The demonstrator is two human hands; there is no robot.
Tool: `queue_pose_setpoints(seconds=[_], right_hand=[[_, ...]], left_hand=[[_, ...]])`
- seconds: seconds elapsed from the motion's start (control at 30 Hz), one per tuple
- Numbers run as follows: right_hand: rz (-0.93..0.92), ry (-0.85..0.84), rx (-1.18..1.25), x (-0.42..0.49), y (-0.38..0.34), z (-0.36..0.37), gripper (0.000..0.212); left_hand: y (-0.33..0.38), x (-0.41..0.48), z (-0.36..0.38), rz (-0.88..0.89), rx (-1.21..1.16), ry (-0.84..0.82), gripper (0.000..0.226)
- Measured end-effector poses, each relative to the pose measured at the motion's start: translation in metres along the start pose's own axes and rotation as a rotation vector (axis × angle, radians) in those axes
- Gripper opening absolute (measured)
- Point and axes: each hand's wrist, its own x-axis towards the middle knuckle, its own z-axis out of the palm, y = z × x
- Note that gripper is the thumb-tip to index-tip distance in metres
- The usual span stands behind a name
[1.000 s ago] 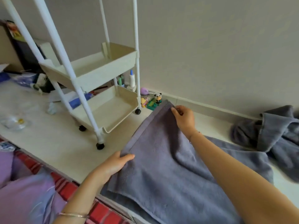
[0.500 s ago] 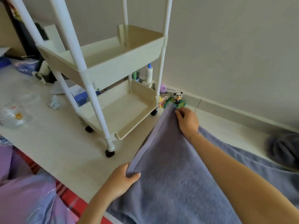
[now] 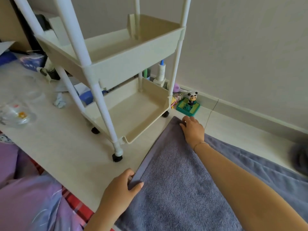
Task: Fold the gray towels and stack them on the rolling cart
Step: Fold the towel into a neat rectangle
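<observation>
A gray towel (image 3: 180, 184) lies spread on the pale floor, folded over itself, its hemmed left edge running from near to far. My left hand (image 3: 121, 189) pinches the near corner of that edge between thumb and fingers. My right hand (image 3: 193, 129) holds the far corner, fingers curled over the hem. The cream rolling cart (image 3: 130, 67) stands just left of the towel, both visible trays bare. A second gray towel (image 3: 300, 159) lies bunched at the right edge, blurred.
A panda figure on a green base (image 3: 190, 104), bottles (image 3: 160, 72) and small toys sit by the wall behind the cart. Clutter and a clear plastic bag (image 3: 15, 114) lie at the left. Purple bedding (image 3: 28, 197) fills the lower left.
The view has swung left and closer to the cart. Both hands carried the towel's edge toward the cart; my left hand went from lying flat on the towel to pinching its corner.
</observation>
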Motion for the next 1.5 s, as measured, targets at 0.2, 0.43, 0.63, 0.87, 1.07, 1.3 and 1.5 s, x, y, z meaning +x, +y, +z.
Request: queue_pose_setpoints(seconds=[0.2, 0.43, 0.63, 0.87, 1.07, 1.3, 1.5], right_hand=[[-0.117, 0.249, 0.179, -0.071, 0.002, -0.007, 0.029], [-0.077, 0.175, 0.240, -0.162, 0.010, -0.006, 0.038], [-0.010, 0.037, 0.156, -0.235, 0.026, -0.005, 0.059], [0.160, 0.023, -0.017, -0.313, 0.107, -0.030, 0.057], [0.429, 0.036, -0.096, -0.378, 0.192, -0.072, 0.065], [0.681, 0.284, 0.230, -0.420, 0.224, -0.109, 0.044], [0.753, 0.355, 0.423, -0.439, 0.219, -0.122, 0.009]], left_hand=[[-0.001, -0.014, -0.015, -0.058, 0.039, -0.073, 0.042], [0.028, -0.024, 0.021, 0.203, 0.341, 0.194, 0.054], [0.064, -0.039, 0.106, 0.309, 0.492, -0.003, 0.050], [0.060, -0.037, 0.115, 0.271, 0.590, -0.029, 0.056], [0.073, -0.041, 0.127, 0.190, 0.602, -0.016, 0.054], [0.124, -0.056, 0.153, 0.189, 0.571, -0.007, 0.063], [0.191, -0.109, 0.217, 0.726, 0.531, -0.262, 0.074]])
